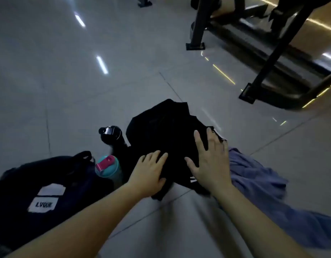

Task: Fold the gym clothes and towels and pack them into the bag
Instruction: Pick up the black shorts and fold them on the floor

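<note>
Head view: left hand and right hand press flat, fingers spread, on the black garment, clamping nothing. Bag lies left of the left hand, teal bottle between them; a careless fold sweep could knock it.

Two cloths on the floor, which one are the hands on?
The black garment: left hand and right hand both lie flat on it. The blue cloth lies to its right, with no hand on it.
</note>
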Available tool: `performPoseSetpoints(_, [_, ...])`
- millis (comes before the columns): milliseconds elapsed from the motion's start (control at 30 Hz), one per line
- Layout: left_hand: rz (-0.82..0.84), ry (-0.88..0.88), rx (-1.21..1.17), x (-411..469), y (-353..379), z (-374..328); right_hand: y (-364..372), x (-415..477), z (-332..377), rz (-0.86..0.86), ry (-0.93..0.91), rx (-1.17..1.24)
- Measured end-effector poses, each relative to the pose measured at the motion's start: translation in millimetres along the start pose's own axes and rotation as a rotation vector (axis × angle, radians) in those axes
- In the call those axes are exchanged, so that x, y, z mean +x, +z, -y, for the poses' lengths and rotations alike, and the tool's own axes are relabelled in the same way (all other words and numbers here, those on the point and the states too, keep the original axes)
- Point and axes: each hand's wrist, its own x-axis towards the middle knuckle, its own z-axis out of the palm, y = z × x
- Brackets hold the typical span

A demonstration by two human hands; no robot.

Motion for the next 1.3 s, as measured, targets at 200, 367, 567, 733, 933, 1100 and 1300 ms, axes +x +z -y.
performPoseSetpoints(200, [0.191, -0.32, -0.052, 11, 120, 23, 124, -21, 16, 0.209, -0.202, -0.06])
performPoseSetpoints(367, [0.216, -0.309, -0.04, 10, 176, 39, 187, -27, 29, 0.565, -0.292, -0.109])
performPoseSetpoints(567, [-0.048, -0.254, -0.092, 21, 160, 36, 207, -41, 19, 0.577, -0.216, -0.076])
performPoseSetpoints(733, [-0.306, -0.204, -0.437, 28, 90, 50, 193, -43, 12, 0.518, -0.063, 0.138])
performPoseSetpoints(933, [-0.292, -0.028, -0.606, 55, -32, 27, 126, -7, 35, 0.14, 0.236, 0.752])
performPoseSetpoints(1100, [-0.298, 0.016, -0.804, 47, -130, -6, 30, 35, 43, -0.002, 0.191, 0.975])
performPoseSetpoints(1300, [-0.476, -0.096, -1.26, 9, -214, -16, -124, 46, 31, -0.044, 0.211, 0.893])
